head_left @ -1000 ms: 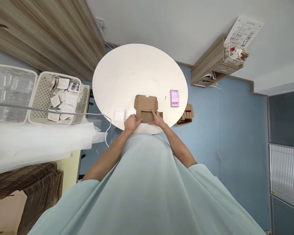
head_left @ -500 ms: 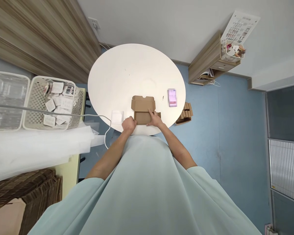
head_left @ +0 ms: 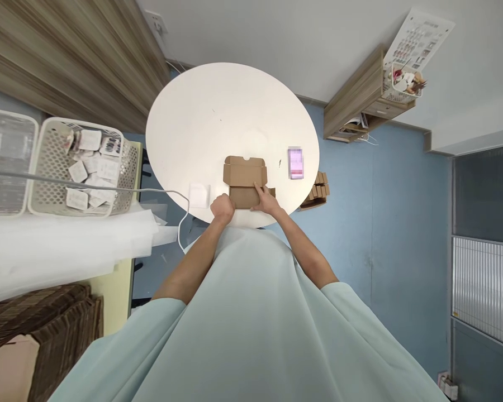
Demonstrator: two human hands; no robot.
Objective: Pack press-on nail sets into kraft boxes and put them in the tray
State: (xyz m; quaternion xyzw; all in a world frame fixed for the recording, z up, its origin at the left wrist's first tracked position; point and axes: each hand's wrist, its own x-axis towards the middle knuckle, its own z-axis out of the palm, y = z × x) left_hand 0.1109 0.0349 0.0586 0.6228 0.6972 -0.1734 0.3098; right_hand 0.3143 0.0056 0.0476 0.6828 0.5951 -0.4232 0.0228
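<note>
A brown cardboard box lies near the front edge of the white round table, its lid raised and leaning away from me. My left hand is closed at the box's left side, fingers curled on the edge. On the right side, my right hand grips the wall with the thumb and fingers spread over it. A side flap sticks out to the right past that hand. To the left of my left hand sits a small white square item.
A phone-like pink-screened item lies on the table's right. Below is a carton of small brown boxes. At left stand a white basket of packets, white sheets and stacked flat cardboard. A cable crosses the left side.
The camera view has shifted slightly. Both hands stay at the box's sides, with the left hand turned a little more over its edge. The box keeps its place on the table.
</note>
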